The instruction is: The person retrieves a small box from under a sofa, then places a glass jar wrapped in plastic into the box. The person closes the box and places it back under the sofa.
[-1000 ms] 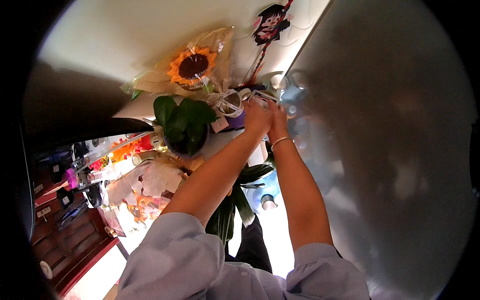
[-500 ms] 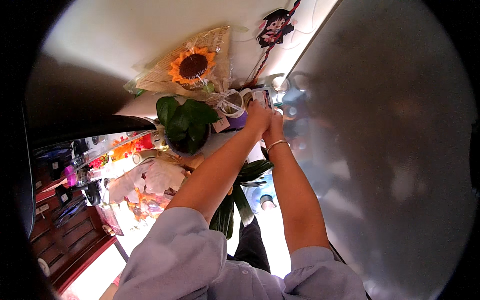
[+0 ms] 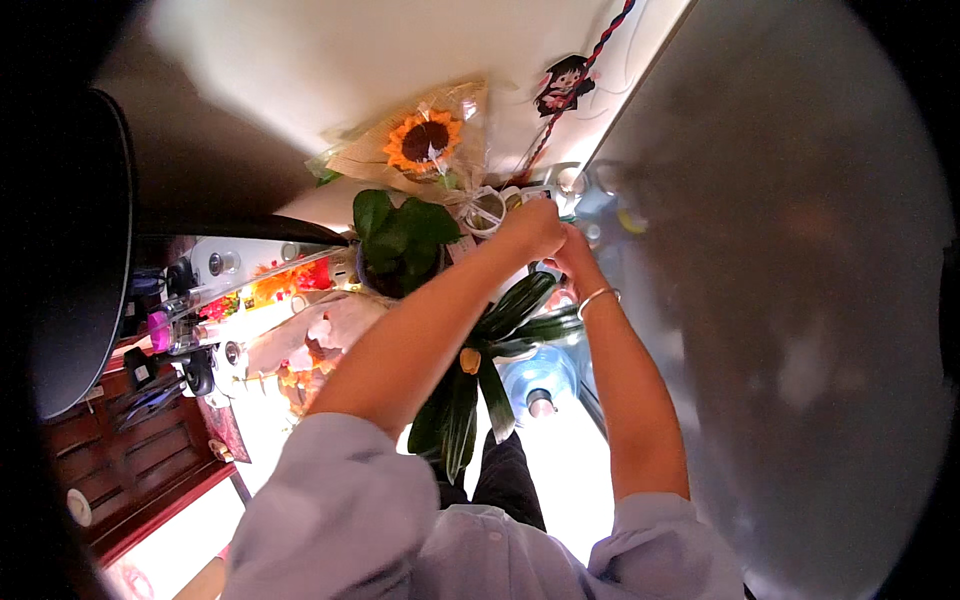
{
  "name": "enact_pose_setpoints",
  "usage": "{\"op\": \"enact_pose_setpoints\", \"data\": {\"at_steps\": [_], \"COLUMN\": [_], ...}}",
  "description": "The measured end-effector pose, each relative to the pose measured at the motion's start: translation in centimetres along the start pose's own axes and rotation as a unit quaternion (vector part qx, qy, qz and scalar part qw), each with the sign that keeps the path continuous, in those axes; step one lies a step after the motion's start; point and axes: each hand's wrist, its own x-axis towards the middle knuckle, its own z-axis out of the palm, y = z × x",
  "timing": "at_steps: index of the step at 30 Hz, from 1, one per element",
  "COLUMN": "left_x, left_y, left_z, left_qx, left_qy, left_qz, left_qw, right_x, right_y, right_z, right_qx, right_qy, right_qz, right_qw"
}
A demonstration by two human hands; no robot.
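Note:
My left hand is closed, its back toward me. Just right of it and slightly nearer, my right hand is closed too, with a bracelet on the wrist. The hands nearly touch, and whatever sits between their fingers is hidden. A white cup stands left of my left hand, below a wrapped sunflower bouquet. Below my hands spread the long dark green leaves of a plant with an orange bud.
A potted plant stands left of my left forearm. At right rises a large grey glossy panel. A blue water jug is below, between my arms. A braided cord and a cartoon figure cutout are at the far wall.
The view has shifted, so the surroundings appear further right. The flat card-like item beside my fingers is now mostly covered by my left hand. Both hands stay close together.

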Motion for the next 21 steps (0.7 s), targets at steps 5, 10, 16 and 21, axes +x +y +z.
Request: {"op": "enact_pose_setpoints", "data": {"at_steps": [5,10,16,21], "left_x": [-7.7,-8.8,-6.7,-6.2], "left_y": [3.9,-2.2,-3.8,-3.3], "left_z": [-12.7,-17.3,-15.5,-15.7], "left_qx": [0.02,0.185,0.174,0.178], "left_qy": [0.264,0.416,0.365,0.366], "left_qz": [0.206,0.135,0.158,0.165], "left_qw": [0.942,0.88,0.901,0.898], "right_x": [2.5,3.4,7.6,8.7], "right_y": [-1.9,1.0,5.2,6.9], "right_z": [1.1,6.3,6.3,7.2], "right_qx": [-0.28,-0.343,-0.182,-0.152], "right_qy": [-0.081,-0.013,0.028,0.065], "right_qz": [0.013,-0.104,-0.116,-0.106], "right_qw": [0.957,0.934,0.976,0.98]}}
